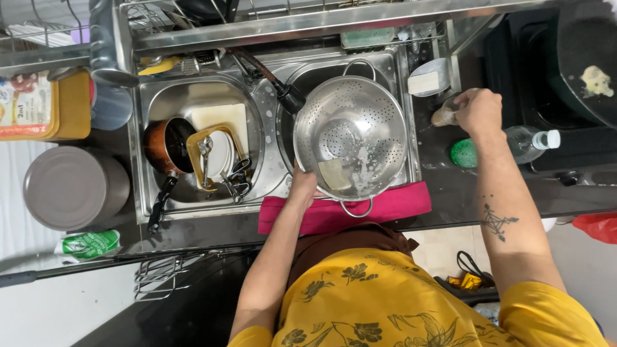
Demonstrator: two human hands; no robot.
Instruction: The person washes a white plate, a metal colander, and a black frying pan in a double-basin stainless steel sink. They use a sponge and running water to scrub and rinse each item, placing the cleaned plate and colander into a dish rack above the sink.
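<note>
Gripping perforated steel colander (pixel 360 125), left hand (pixel 303 186), right hand (pixel 479 110) on bottle (pixel 445 115)

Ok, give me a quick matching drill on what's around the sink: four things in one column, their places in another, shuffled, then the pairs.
Things:
1. colander
2. copper pot
3. pink cloth
4. plastic bottle

Places:
A. lying on the dark counter by the right hand
B. in the left basin with dishes
C. draped over the sink's front edge
D. over the right basin, held at its rim by the left hand

Pairs: 1-D, 2-B, 3-C, 4-A
</note>
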